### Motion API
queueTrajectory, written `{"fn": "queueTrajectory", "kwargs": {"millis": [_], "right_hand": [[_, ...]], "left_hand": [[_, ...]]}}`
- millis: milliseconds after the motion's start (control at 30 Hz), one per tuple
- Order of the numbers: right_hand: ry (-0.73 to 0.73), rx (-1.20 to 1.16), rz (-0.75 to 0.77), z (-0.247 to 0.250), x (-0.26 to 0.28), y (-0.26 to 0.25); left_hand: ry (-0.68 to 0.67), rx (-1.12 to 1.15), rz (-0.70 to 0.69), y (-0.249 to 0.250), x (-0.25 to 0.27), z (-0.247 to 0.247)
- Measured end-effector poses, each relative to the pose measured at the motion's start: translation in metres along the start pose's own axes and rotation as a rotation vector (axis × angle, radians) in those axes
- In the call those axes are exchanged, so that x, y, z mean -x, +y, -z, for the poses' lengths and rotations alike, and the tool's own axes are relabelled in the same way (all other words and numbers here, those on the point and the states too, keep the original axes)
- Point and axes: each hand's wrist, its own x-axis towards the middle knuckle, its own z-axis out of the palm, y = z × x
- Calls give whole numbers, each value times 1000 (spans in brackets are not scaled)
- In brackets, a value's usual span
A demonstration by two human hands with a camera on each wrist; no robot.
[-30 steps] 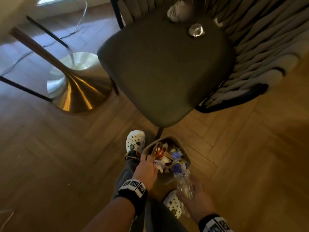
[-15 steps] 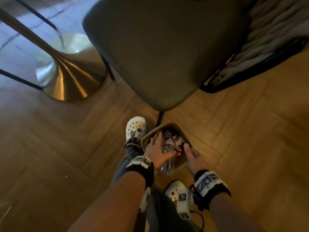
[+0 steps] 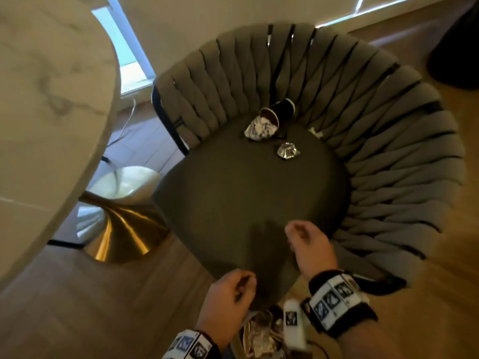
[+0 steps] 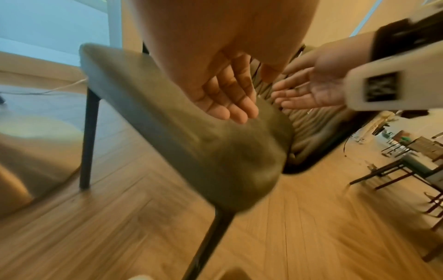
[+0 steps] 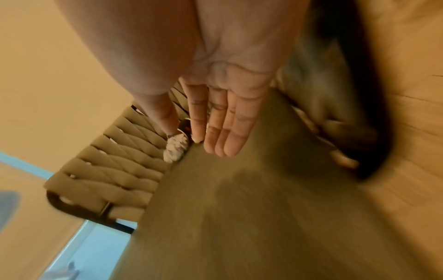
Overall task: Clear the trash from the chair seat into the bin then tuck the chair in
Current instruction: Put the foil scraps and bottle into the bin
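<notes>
Two hands hover empty over the front of the chair seat [image 3: 248,203], low in the head view: the left hand [image 3: 228,304] at the seat's front corner, the right hand [image 3: 308,250] a little higher and to the right. From above both look loosely curled, yet the wrist views show more. In the left wrist view the left hand [image 4: 225,91] has relaxed, nearly straight fingers above the seat edge, and the right hand [image 4: 309,89] lies palm-up and spread beside it. The right wrist view shows the right hand [image 5: 223,117] flat with its fingers together, pointing toward the back of the seat.

The trash sits at the rear of the seat, in the upper middle of the head view: a crumpled foil ball [image 3: 260,128] touching a tipped dark paper cup [image 3: 281,111], and a smaller foil wad [image 3: 287,151] just to the lower right of them. Only the foil ball [image 5: 176,148] shows in the right wrist view. The bin [image 3: 261,335], with wrappers inside, appears at the bottom edge of the head view alone. The marble desk [image 3: 46,104] fills the left of that frame.
</notes>
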Motion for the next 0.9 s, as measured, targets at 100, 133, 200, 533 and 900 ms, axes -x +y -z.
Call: {"fn": "queueTrajectory", "kwargs": {"millis": [100,133,200,533,900], "right_hand": [[144,179,67,-11,-94,-55],[196,257,66,-15,-125,-69],[233,406,61,-21,-175,-88],[71,679,223,-30,-216,-72],[108,716,141,-39,-277,-116]], "left_hand": [[9,12,-49,35,-50,36],[18,-13,-79,45,-69,47],[57,-55,-145,63,-108,69],[266,-309,-161,136,-338,106],[229,-215,-119,102,-340,91]]}}
